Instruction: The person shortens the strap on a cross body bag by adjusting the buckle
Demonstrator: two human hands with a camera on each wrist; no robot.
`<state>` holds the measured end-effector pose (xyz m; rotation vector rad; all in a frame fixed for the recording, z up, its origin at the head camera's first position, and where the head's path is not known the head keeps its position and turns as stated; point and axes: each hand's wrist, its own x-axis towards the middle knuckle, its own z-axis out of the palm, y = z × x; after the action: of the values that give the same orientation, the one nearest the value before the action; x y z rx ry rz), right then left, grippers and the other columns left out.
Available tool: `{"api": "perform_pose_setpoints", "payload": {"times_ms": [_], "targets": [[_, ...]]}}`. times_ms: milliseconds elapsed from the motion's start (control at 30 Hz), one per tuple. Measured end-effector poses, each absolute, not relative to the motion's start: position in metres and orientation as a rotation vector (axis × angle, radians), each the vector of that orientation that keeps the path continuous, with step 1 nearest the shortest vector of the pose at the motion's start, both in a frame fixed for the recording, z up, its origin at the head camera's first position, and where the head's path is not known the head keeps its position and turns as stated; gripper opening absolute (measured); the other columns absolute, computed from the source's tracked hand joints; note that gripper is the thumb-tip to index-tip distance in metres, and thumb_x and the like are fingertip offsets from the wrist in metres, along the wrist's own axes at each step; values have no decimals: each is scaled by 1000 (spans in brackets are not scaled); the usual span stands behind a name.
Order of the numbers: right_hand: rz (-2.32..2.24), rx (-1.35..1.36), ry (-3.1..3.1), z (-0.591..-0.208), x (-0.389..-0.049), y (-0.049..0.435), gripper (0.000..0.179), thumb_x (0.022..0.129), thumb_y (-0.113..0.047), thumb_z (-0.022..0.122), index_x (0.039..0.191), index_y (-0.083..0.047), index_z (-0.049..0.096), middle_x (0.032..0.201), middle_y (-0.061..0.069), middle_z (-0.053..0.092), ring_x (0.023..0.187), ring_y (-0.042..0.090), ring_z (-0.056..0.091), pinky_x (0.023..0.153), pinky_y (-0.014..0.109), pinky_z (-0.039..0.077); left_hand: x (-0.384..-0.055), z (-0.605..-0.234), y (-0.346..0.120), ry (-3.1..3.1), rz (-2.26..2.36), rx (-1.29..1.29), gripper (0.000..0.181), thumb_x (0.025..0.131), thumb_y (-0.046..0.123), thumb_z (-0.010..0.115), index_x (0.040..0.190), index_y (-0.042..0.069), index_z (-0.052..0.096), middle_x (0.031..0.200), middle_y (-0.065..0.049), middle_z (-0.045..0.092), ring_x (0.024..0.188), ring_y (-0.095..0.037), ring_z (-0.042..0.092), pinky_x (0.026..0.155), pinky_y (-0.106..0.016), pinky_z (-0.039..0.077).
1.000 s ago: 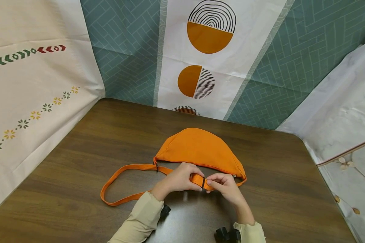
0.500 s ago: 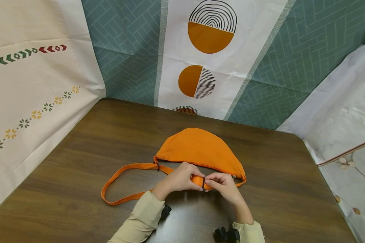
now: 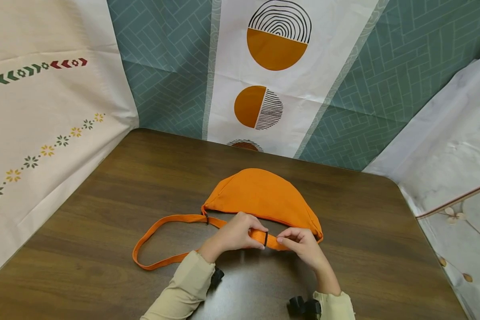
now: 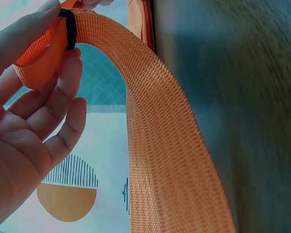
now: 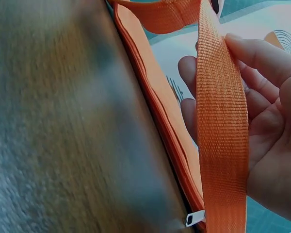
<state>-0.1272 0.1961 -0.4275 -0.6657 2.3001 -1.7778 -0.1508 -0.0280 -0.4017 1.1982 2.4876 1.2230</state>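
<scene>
Seemingly steadying the buckle [image 3: 266,239], the left hand [image 3: 237,233] is pinching the strap [image 3: 172,218]; the right hand [image 3: 305,247] is pinching it beyond.

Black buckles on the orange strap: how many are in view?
2: one buckle between left hand and right hand, another by the left corner of the bag. More may be hidden.

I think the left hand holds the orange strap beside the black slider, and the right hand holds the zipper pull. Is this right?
Not quite: the right hand pinches the orange strap, not the zipper pull, as the right wrist view shows. The rest is correct.
</scene>
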Motion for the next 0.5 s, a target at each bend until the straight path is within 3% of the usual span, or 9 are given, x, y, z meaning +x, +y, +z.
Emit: {"api": "perform_pose_setpoints", "payload": {"times_ms": [500], "targets": [[-1775,-715,2331,-428,-125,190,8,84,4,57,85,8,64,73,13,62,60,10,52,54,30,47,-149,-403,-26,2430,1266,1122,31,69,11,77,98,1,68,91,-3,64,75,-8,52,63,-18,44]]}}
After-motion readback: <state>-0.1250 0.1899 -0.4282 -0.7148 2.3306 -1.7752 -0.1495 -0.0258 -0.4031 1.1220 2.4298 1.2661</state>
